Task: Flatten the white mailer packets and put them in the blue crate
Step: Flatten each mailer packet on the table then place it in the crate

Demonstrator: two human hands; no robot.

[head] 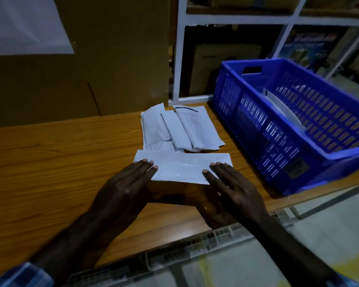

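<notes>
Left hand point(124, 183): fingers straight, pressing the left end of a flat white plastic mailer packet point(180, 167), gripping nothing.
Right hand point(234, 187): likewise flat on the right end, likely spreading to smooth it.
Packet: on brown wooden counter point(50, 162), near edge.
Pile of white mailer packets point(178, 127): just behind, probably awaiting flattening.
Blue perforated plastic crate point(278, 129): right, within reach; holds white mailers.

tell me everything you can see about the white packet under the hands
The white packet is a long, flat rectangle of smooth, slightly glossy material, plastic or coated paper by its look. It lies lengthwise across the wooden table, just in front of the pile of packets and left of the blue crate. The left hand and right hand press straight fingers on its two ends.
</notes>
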